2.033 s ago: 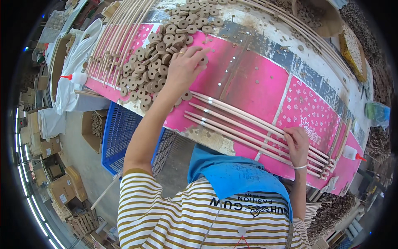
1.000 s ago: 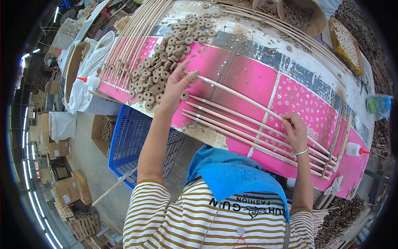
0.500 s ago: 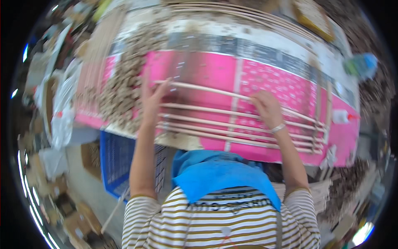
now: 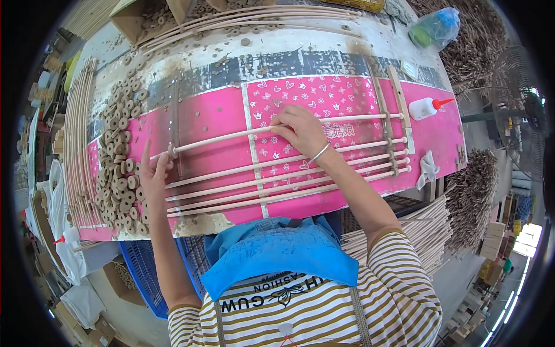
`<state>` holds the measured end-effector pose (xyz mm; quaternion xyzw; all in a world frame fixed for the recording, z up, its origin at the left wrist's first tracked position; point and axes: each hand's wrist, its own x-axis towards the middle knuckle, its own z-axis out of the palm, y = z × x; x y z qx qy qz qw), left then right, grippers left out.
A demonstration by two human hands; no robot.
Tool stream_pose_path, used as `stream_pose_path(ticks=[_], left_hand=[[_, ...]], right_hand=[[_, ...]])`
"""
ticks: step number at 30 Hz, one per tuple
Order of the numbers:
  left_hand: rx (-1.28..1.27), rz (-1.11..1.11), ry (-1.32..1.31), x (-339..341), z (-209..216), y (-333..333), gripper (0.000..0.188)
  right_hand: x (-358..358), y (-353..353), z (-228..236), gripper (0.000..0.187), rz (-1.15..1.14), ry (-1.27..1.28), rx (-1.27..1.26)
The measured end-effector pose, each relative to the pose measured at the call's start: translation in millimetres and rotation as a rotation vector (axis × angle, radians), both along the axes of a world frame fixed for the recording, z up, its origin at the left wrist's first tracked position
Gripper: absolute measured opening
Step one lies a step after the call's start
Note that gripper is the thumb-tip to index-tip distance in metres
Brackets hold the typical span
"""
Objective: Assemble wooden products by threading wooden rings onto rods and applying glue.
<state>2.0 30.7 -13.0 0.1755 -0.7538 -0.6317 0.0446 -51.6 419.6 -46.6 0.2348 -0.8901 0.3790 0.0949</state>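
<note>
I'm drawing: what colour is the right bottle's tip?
The tip is red, clearest in the head view.

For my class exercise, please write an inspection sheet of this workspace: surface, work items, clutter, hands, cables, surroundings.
Surface: worktable partly covered by a pink sheet; stained, with scattered bits.
Work items: one raised-looking rod; three more rods lie nearer the person; heap of drilled discs at left.
Clutter: red-tipped white bottle, white cloth and plastic bag, all toward the right.
Hands: right hand pinches the rod between its fingers; left hand is at its left end, grip unclear.
Cables: nothing seen clearly.
Surroundings: blue basket below the table; fan at right.
</note>
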Motion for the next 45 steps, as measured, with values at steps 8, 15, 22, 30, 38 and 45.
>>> stream_pose_path(ticks=[8,15,22,30,38,45], left_hand=[[-1.053,-0.31,0.278,3,13,-23,0.053],[-1.069,-0.312,0.338,-9,-1,-16,0.041],[-1.076,-0.262,0.331,-22,-11,-13,0.04],[-0.879,-0.077,0.151,1,18,-82,0.045],[-1.113,-0.23,0.142,35,5,-82,0.039],[-1.158,-0.24,0.077,77,9,-81,0.038]], right_hand=[[-4,-2,9,0.015,0.043,-0.075,0.026],[-2,-4,16,0.016,0.007,-0.156,0.051],[-18,-8,7,0.017,0.038,-0.079,0.118],[23,8,38,0.024,-0.029,0.002,0.059],[58,7,32,0.023,0.161,-0.079,0.141],[64,1,23,0.014,0.13,-0.218,0.084]])
